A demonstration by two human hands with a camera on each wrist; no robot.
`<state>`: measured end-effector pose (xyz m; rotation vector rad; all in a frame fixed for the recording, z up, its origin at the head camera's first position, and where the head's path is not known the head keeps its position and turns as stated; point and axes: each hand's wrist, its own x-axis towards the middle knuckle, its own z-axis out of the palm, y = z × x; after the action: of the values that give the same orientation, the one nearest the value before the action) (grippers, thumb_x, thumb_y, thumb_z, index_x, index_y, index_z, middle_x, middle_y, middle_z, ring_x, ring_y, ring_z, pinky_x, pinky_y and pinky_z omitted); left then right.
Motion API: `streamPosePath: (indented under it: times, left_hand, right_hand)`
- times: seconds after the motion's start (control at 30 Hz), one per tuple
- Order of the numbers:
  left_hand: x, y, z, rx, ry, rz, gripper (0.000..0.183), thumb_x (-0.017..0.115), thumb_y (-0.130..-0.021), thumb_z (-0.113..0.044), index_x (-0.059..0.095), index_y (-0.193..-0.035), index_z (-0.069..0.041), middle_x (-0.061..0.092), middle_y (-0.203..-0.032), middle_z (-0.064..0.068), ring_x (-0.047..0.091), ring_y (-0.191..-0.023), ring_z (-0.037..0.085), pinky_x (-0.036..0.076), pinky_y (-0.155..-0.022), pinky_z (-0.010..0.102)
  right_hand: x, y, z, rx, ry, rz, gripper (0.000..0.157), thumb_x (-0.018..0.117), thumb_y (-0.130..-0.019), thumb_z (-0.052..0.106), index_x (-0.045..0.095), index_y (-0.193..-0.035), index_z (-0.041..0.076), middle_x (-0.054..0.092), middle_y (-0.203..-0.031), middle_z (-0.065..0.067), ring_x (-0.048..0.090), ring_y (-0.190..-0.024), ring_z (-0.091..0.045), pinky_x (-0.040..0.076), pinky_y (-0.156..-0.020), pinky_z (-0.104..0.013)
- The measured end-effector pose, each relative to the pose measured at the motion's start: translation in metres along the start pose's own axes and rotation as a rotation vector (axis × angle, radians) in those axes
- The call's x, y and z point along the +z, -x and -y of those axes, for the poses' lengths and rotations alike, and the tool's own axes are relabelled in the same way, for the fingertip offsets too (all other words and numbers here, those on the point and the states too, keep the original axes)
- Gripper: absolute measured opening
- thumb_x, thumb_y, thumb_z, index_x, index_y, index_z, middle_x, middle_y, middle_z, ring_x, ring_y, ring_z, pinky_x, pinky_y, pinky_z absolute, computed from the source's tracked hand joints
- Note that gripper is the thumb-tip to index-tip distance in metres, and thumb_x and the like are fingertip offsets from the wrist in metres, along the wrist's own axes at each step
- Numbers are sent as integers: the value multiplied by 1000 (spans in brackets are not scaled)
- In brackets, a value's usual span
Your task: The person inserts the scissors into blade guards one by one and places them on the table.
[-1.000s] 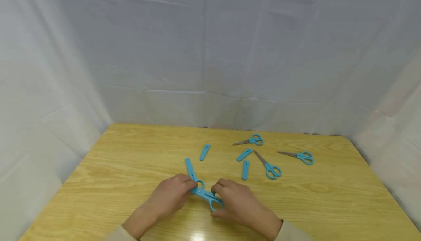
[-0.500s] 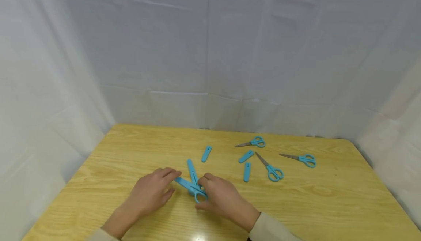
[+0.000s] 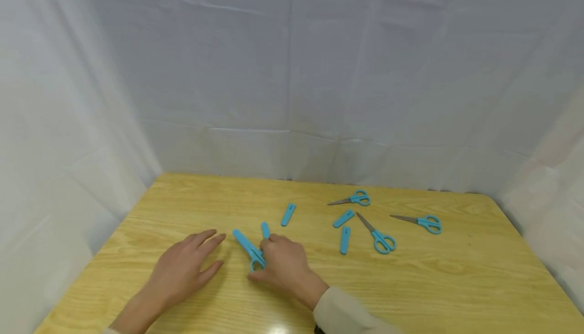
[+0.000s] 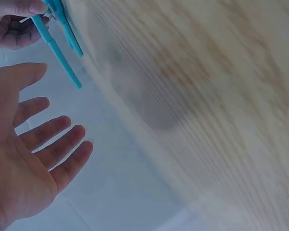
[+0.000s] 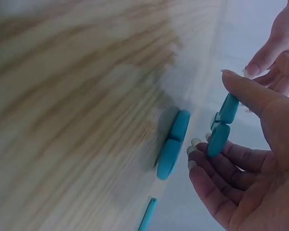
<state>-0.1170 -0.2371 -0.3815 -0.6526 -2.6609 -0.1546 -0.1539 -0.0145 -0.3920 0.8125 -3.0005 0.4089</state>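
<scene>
My right hand holds a pair of blue scissors by the handles, thumb on one side and fingers on the other. A blue cap covers its blades, which point away to the left. In the right wrist view the handles of these held scissors hang between thumb and fingers, above the table. A second pair of capped scissors lies just beyond, mostly hidden by the right hand; its handles rest on the wood. My left hand is apart from both, fingers spread and holding nothing.
On the wooden table, to the right, lie three uncapped blue scissors. Three loose blue caps lie left of them. White sheeting hangs behind the table and at both sides.
The left hand has let go of the capped scissors' tip end and drawn back left. The right hand has carried those scissors leftward, now covering much of the other capped pair.
</scene>
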Motion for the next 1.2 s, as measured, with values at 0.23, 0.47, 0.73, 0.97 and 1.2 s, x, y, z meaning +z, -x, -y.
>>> streamPosePath:
  times: [0.23,0.47,0.73,0.97,1.2]
  left_hand:
    - [-4,8,10,-26,-29,33,49,75,-80,-31,63,-122,-9,60,-121,14,60,-101,33,52,-73,50]
    - [-2,14,14,-28,-31,35,46,75,-81,-31,64,-120,-8,61,-117,14,61,-99,33,52,-72,50]
    - [-1,18,17,-40,-43,48,46,74,-81,-33,64,-120,-9,61,-117,14,60,-101,33,51,-75,51]
    - [-1,21,19,-47,-41,80,45,73,-82,-33,64,-119,-8,61,-118,14,60,-101,34,51,-75,51]
    - [-1,23,19,-45,-41,95,44,75,-81,-32,65,-117,-9,62,-116,14,61,-98,33,52,-71,50]
  right_hand:
    - [10,-15,19,67,16,32,48,69,-73,63,52,-72,18,46,-71,6,44,-60,-9,38,-46,-25]
    - [19,-25,36,99,86,51,48,64,-75,65,59,-77,17,50,-70,4,53,-63,-12,45,-51,-27]
    - [24,-31,52,168,232,113,74,55,-70,80,65,-103,14,58,-82,1,59,-78,-18,47,-64,-30]
    - [27,-32,57,193,308,161,79,47,-67,88,63,-101,17,59,-84,1,58,-79,-16,46,-69,-28]
    - [26,-31,56,186,346,177,85,43,-67,89,63,-109,18,62,-93,2,59,-86,-16,46,-73,-29]
